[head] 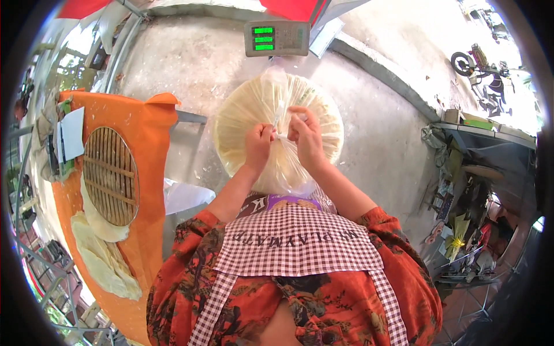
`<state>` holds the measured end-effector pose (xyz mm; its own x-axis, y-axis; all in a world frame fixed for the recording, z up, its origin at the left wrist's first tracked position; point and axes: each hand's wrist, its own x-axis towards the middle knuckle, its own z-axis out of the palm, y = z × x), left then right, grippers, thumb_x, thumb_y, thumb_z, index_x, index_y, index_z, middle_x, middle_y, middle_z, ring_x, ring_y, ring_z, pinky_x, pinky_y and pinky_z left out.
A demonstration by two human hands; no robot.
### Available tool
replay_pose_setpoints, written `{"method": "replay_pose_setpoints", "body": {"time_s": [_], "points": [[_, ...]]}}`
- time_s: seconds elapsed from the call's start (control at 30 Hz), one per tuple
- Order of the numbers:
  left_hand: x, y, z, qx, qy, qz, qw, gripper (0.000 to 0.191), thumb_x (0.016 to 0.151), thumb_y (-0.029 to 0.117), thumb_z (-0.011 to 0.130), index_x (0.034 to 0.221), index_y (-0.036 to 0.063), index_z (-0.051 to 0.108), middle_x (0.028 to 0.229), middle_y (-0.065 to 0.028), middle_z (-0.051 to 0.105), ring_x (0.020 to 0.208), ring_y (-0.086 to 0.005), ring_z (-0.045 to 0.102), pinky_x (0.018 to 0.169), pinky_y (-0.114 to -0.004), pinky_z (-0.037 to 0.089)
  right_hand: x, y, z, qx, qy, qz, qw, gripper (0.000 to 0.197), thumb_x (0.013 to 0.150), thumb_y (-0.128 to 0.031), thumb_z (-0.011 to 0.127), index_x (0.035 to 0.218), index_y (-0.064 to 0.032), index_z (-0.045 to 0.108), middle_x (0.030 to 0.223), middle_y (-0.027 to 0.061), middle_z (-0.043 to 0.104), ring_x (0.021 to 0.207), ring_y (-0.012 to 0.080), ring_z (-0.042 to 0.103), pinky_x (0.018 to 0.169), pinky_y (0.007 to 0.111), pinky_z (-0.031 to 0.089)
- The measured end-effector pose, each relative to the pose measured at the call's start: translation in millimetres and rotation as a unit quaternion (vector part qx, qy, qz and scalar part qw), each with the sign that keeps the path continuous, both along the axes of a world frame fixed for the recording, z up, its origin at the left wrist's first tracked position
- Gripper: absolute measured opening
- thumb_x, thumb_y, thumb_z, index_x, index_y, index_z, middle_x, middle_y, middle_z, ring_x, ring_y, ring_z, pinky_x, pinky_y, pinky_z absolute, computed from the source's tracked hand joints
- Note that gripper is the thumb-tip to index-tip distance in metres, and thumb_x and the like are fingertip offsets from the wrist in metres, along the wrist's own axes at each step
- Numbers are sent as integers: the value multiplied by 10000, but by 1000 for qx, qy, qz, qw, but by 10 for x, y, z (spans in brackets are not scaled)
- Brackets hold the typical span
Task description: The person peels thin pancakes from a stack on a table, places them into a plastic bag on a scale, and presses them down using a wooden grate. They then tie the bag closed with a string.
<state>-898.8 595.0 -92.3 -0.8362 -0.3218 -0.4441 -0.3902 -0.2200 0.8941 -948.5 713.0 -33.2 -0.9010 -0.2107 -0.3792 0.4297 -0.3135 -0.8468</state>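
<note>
A large round clear plastic bag [242, 116] full of flat, pale yellowish sheets stands before me, its top gathered in the middle. My left hand [259, 140] pinches the gathered plastic at the left of the neck. On the neck's other side, my right hand [307, 134] has its fingers curled at the plastic, the index finger bent above the rest. A whitish twisted strip shows between the hands. Just beyond the bag is a digital scale's display head [277, 39] with lit green digits; the scale's platform is hidden.
At left, an orange-covered table [149, 173] bears a round slatted bamboo rack [110, 175], thin pale sheets [101, 255] and paper [70, 134]. A clear plastic sheet [186, 197] lies beside it. A low concrete curb [385, 80] runs at upper right; a cluttered metal shelf [489, 134] stands at right.
</note>
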Motion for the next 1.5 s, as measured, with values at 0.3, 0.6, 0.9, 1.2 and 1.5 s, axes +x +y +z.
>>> {"method": "replay_pose_setpoints", "body": {"time_s": [0.3,0.6,0.9,1.2,1.5], "points": [[166,168,-209,5,121,21,992,153,967,158,473,850,63,498,746,16,495,654,-48,416,586,-191,347,-1047,-499,-764,398,80,-95,909,425,825,-355,646,1043,3,585,970,211,648,980,325,602,851,383,457],[280,82,-161,135,20,-3,991,186,971,180,466,891,66,588,771,21,533,664,-46,447,591,-203,363,-889,-193,-335,95,101,168,976,137,840,-117,633,917,-29,706,617,-32,548,543,32,417,488,197,327],[-12,-17,396,92,47,-139,985,199,974,171,453,947,63,618,847,27,584,623,-27,425,574,-185,357,-207,461,-345,421,499,480,585,279,755,-97,603,1012,-184,664,770,74,560,718,263,587,581,406,445],[-223,-337,58,63,-55,-247,965,222,975,194,423,853,78,567,840,-27,665,518,-32,390,500,-187,350,265,461,141,236,564,645,459,433,756,-151,626,1177,-240,581,923,32,542,908,221,541,747,389,398],[-102,-368,-91,93,-53,-204,973,207,961,202,439,849,85,568,870,-29,671,553,-36,411,537,-187,360,284,460,-386,166,595,657,432,238,773,-211,625,567,-111,565,752,5,553,791,190,559,667,367,401]]}}
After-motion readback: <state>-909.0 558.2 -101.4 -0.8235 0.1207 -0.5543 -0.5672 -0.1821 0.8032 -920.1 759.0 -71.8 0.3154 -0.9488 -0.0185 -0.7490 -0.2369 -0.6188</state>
